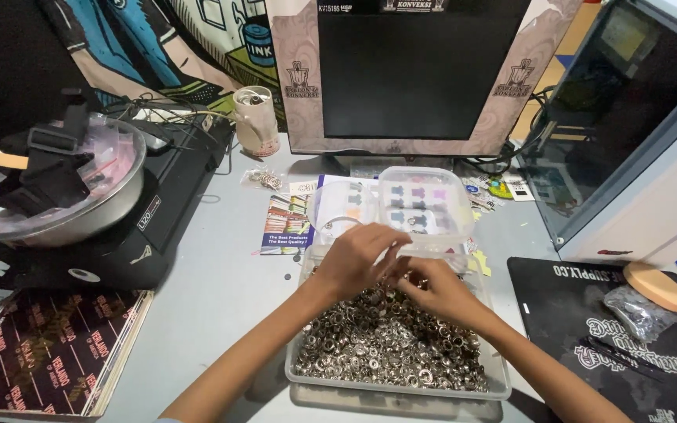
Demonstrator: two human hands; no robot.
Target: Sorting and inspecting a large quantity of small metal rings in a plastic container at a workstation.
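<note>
Both my hands are down in a clear plastic tub (495, 376) that's packed with small silver metal eyelets (385, 345), sitting on the near middle of the desk (221, 290). My left hand (358, 258) hovers over the far end of the pile with the fingers curled in toward each other. It looks like it's pinching one or two eyelets, but I honestly can't tell, since the fingertips hide whatever is between them. My right hand (440, 291) is right next to it, fingers tucked together and touching the pile, and I can't tell the grip there either.

My take on doing this bit well: keep the picking low over the tub so anything that slips drops back into the heap, and work from the top layer instead of digging, because these things look like they'd scatter easily.

Just beyond the tub there's a second clear lidded container (425, 205), and flyers (285, 223) lie to its left. The desk is pale grey and pretty cluttered. There's a dark monitor (413, 70) at the far side, a computer case (628, 117) on the right, and a black mouse pad (581, 313) on the near right with a round wooden disc (657, 286) on it. On the left sits a metal bowl (111, 200) with black straps in it, on top of a black device.
</note>
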